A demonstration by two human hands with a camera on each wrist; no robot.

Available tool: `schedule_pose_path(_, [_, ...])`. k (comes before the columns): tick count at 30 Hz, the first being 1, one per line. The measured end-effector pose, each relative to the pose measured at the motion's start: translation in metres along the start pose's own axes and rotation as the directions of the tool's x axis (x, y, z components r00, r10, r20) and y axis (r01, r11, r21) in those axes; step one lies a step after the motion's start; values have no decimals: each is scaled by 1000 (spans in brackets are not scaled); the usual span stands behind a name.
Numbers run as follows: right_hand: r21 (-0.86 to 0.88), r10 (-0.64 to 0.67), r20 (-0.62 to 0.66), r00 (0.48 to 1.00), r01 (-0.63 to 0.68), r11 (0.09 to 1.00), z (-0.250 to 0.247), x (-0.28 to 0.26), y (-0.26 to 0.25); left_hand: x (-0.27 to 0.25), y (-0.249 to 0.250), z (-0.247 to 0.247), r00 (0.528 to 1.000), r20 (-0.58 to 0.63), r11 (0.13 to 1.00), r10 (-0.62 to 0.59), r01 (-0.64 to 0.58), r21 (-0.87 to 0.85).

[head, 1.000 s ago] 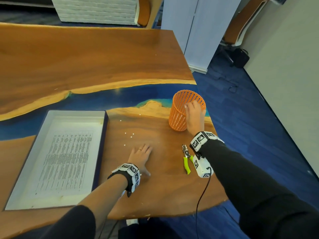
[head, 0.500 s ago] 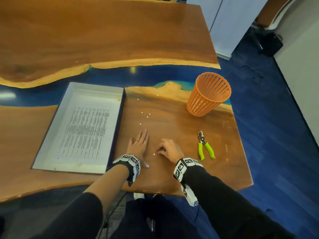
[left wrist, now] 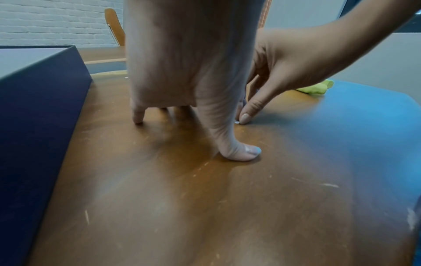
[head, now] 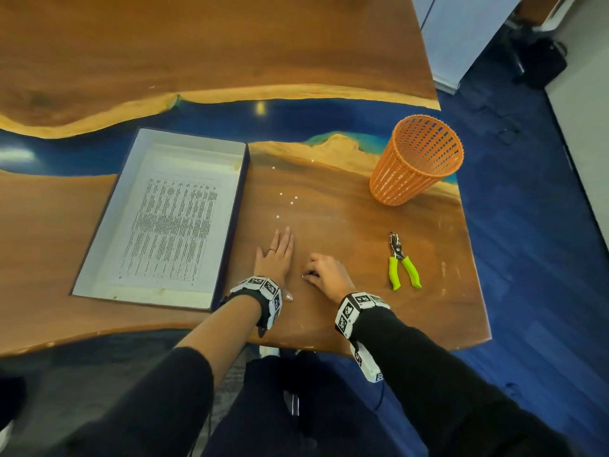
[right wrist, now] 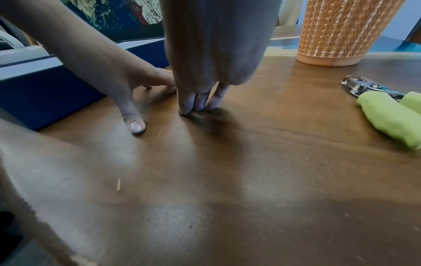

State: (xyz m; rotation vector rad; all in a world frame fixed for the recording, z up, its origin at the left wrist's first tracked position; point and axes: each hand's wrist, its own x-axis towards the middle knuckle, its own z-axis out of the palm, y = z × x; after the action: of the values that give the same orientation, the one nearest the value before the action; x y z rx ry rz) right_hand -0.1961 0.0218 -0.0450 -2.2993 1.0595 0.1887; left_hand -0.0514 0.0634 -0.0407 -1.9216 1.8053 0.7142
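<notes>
Small white paper dots (head: 291,202) lie scattered on the wooden table (head: 356,232). My right hand (head: 308,275) is curled just right of my left hand, its thumb and fingertips (right wrist: 200,106) down on the wood, pinching one white dot (left wrist: 237,122) that still lies on the surface. My left hand (head: 275,255) lies flat on the table with straight fingers and holds nothing. An orange mesh basket (head: 417,159) stands upright at the far right. A hole punch with green handles (head: 400,262) lies to the right of my right hand.
A shallow blue box (head: 242,199) with a printed sheet (head: 171,225) in it sits left of my hands. The table's right and near edges are close. Beyond them are blue carpet and a white cabinet (head: 461,34).
My right hand has come back from the orange basket to the table beside my left hand and settled its fingertips on a dot. The left hand has stayed flat.
</notes>
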Motion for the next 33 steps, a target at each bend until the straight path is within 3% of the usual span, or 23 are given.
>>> schedule_pose_path(13, [-124, -88, 64, 994, 95, 988, -2, 1, -4, 0, 1, 2, 1000, -20, 999, -14, 15, 32])
schedule_pose_path(22, [-155, -63, 80, 995, 74, 985, -1, 1, -3, 1, 0, 3, 1000, -13, 999, -4, 4, 43])
schedule_pose_path(29, [-105, -22, -112, 993, 10, 994, -42, 12, 8, 5, 3, -3, 1000, -9, 988, 5, -4, 155])
schedule_pose_path(33, [-138, -73, -334, 940, 28, 990, -91, 22, 19, 12, 12, -14, 998, -4, 979, 59, -57, 194])
